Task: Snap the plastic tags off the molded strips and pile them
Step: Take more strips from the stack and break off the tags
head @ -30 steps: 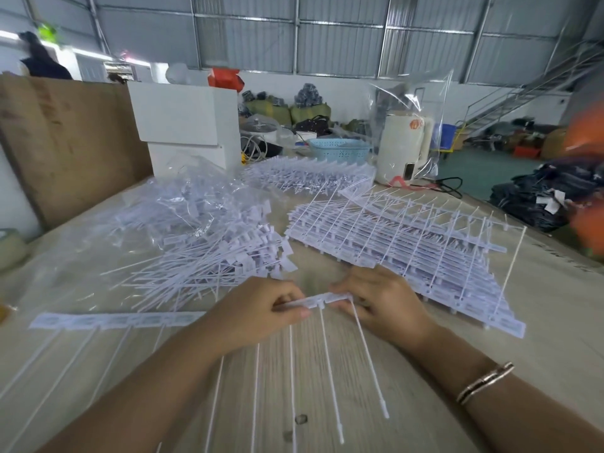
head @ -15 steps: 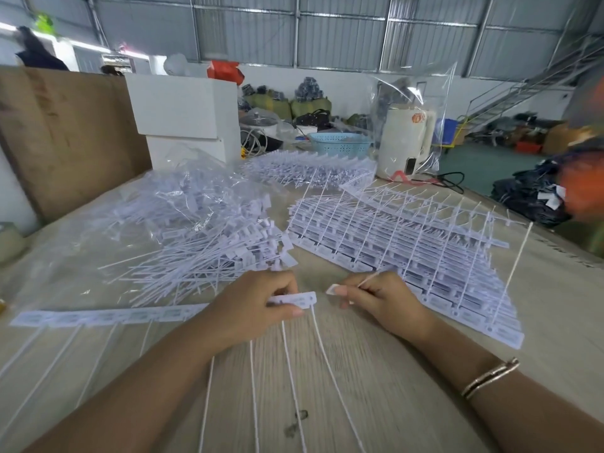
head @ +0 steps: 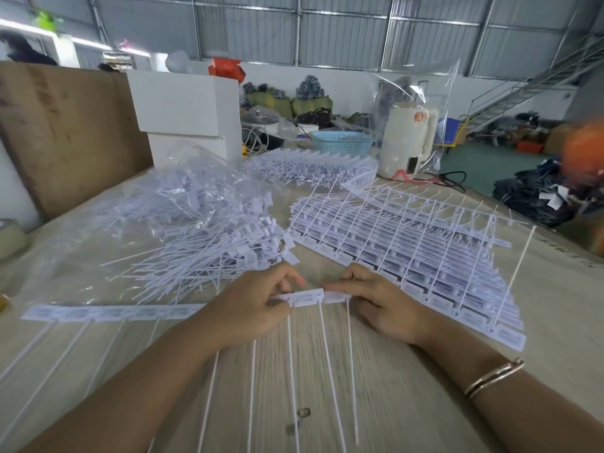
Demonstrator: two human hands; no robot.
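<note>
Since half a second back, your right hand [head: 380,302] is back at the strip [head: 111,312] end; it was off to the side with a loose tag. Now it pinches the end tag [head: 336,296] by its head, tail hanging toward you. Your left hand [head: 251,302] grips the strip just beside it, fingers curled over the next tag heads. Strip lies across the table [head: 376,397], running out to your left, tails pointing at you.

Step in hand, as I read it: snapping off the end tag. Next move needs a sharp twist or bend at the joint between the two pinches, left hand holding firm close to the break so the strip doesn't flex.

Then drop it on the pile [head: 209,253] of loose tags just past your left hand, partly on a clear bag [head: 183,191]. Unbroken stack [head: 408,250] sits beyond your right hand; plenty left.
</note>
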